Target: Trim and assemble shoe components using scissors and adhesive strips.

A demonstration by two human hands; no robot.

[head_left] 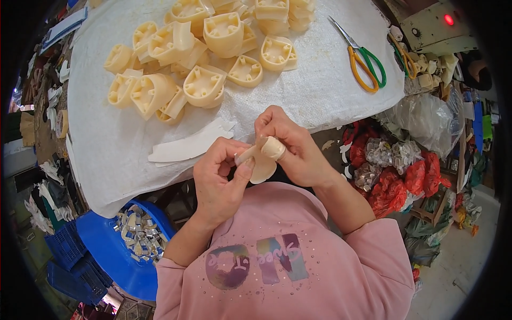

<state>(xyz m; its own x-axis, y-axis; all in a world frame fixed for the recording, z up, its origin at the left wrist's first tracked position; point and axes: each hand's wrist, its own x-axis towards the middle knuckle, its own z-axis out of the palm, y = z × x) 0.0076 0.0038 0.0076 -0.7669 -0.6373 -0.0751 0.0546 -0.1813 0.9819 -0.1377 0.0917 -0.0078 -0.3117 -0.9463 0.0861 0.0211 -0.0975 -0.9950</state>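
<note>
Over the near edge of the table, both my hands pinch a cream shoe heel (263, 169) with a pale strip of covering (247, 155) against it. My left hand (217, 175) is closed, its thumb and fingers gripping the strip and the heel's left side. On the other side, my right hand (296, 148) has its fingers curled around the top and right of the heel. Part of the heel is hidden by my fingers. A loose white strip (188, 144) lies on the cloth just beyond my left hand.
Several cream plastic heels (205, 86) are heaped at the far side of the white-covered table (314, 104). Scissors (377, 72) with orange and green handles rest at the right. A blue basin (98, 242) of silvery scraps stands lower left; red bags (389, 192) lie at the right.
</note>
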